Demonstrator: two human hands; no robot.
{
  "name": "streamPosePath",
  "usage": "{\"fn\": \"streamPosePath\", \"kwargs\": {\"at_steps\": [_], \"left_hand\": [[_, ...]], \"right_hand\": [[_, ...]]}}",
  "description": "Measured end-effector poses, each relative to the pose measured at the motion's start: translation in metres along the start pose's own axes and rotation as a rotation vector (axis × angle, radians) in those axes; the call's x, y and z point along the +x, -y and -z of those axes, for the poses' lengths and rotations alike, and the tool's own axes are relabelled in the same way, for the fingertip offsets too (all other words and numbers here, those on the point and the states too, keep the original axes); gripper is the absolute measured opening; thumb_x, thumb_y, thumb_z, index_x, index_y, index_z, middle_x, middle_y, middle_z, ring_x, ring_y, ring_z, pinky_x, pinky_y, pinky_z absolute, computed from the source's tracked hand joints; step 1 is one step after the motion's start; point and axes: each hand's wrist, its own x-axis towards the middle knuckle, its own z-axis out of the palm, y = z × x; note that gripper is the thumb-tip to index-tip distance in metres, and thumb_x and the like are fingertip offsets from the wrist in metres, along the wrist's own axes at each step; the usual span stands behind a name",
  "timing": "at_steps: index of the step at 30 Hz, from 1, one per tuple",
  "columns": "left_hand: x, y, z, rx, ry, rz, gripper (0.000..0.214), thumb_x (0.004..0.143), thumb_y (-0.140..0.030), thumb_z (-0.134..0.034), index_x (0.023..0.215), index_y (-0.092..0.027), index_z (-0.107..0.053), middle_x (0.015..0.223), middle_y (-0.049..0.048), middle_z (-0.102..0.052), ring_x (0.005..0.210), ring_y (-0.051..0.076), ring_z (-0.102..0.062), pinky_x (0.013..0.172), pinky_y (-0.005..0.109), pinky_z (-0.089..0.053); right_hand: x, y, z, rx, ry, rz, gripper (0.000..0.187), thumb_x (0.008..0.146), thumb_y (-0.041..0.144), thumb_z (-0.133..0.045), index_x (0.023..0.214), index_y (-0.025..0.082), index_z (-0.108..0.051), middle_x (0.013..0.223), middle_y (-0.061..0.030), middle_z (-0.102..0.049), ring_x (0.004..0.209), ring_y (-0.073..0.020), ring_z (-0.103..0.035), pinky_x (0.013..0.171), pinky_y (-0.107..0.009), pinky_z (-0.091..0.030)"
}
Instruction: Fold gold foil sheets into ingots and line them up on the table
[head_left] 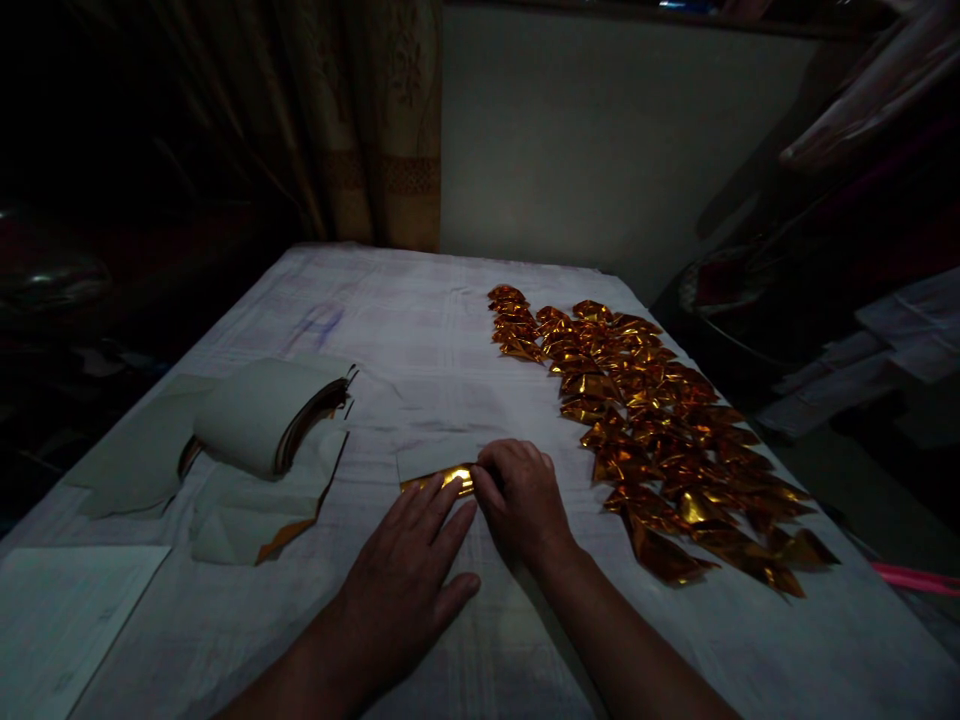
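Observation:
A sheet of gold foil paper (431,459) lies on the table with its pale back up and its near edge folded over, so a shiny gold strip shows. My left hand (409,565) rests on that strip, its fingers stretched out and the thumb apart. At the right end of the fold, my right hand (525,495) has its fingers curled in and pinches the paper's edge. Rows of folded gold foil pieces (645,420) sit to the right of my right hand. Left of my left hand is a curled stack of foil paper sheets (247,415), pale backs outward.
A plaid cloth covers the table (397,310). A white sheet of paper (67,610) lies at the near left corner. Behind the table are a patterned curtain (405,120) and a pale wall (570,140). White bundles (885,340) stand off the right edge.

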Motion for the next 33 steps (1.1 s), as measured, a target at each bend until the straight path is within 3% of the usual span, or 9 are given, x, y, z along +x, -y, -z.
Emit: {"fn": "streamPosePath", "kwargs": {"at_steps": [8, 18, 23, 28, 33], "left_hand": [[-0.001, 0.002, -0.003, 0.014, -0.011, -0.005, 0.053, 0.098, -0.039, -0.054, 0.146, -0.017, -0.048, 0.153, 0.0132, -0.05, 0.142, 0.031, -0.044, 0.112, 0.05, -0.044], [-0.003, 0.001, -0.006, -0.019, 0.018, 0.025, 0.057, 0.098, -0.039, -0.053, 0.15, -0.018, -0.041, 0.155, 0.0127, -0.047, 0.144, 0.031, -0.042, 0.115, 0.052, -0.042], [-0.002, 0.003, -0.004, -0.029, 0.005, 0.005, 0.059, 0.098, -0.039, -0.053, 0.152, -0.02, -0.039, 0.155, 0.0121, -0.047, 0.144, 0.03, -0.042, 0.114, 0.05, -0.042], [-0.002, 0.004, -0.008, 0.035, -0.027, -0.002, 0.065, 0.098, -0.043, -0.052, 0.153, -0.012, -0.037, 0.153, 0.0141, -0.05, 0.143, 0.03, -0.043, 0.114, 0.047, -0.042], [-0.001, 0.004, -0.012, 0.026, -0.016, 0.018, 0.066, 0.096, -0.047, -0.054, 0.151, -0.013, -0.041, 0.154, 0.0136, -0.049, 0.141, 0.029, -0.044, 0.115, 0.046, -0.039]], "right_hand": [[-0.001, 0.0, -0.003, 0.025, -0.04, -0.018, 0.003, 0.091, 0.02, -0.06, 0.092, 0.023, -0.061, 0.095, -0.0034, -0.068, 0.092, -0.0226, -0.058, 0.083, -0.036, -0.037], [-0.006, -0.001, -0.005, -0.031, -0.089, 0.043, 0.022, 0.09, 0.024, -0.062, 0.112, 0.021, -0.059, 0.127, -0.0108, -0.063, 0.118, -0.0278, -0.053, 0.097, -0.044, -0.038], [-0.008, -0.005, -0.006, -0.03, -0.096, 0.029, 0.021, 0.093, 0.02, -0.055, 0.113, 0.024, -0.06, 0.127, -0.0105, -0.064, 0.119, -0.0263, -0.055, 0.097, -0.044, -0.039], [-0.007, -0.003, -0.005, -0.064, -0.092, 0.024, 0.021, 0.094, 0.017, -0.053, 0.112, 0.023, -0.061, 0.126, -0.0102, -0.064, 0.12, -0.0258, -0.055, 0.098, -0.044, -0.039], [-0.004, 0.004, -0.006, -0.134, -0.086, -0.005, 0.025, 0.094, 0.031, -0.06, 0.118, 0.021, -0.06, 0.131, -0.0131, -0.062, 0.123, -0.0299, -0.052, 0.099, -0.047, -0.038]]}}
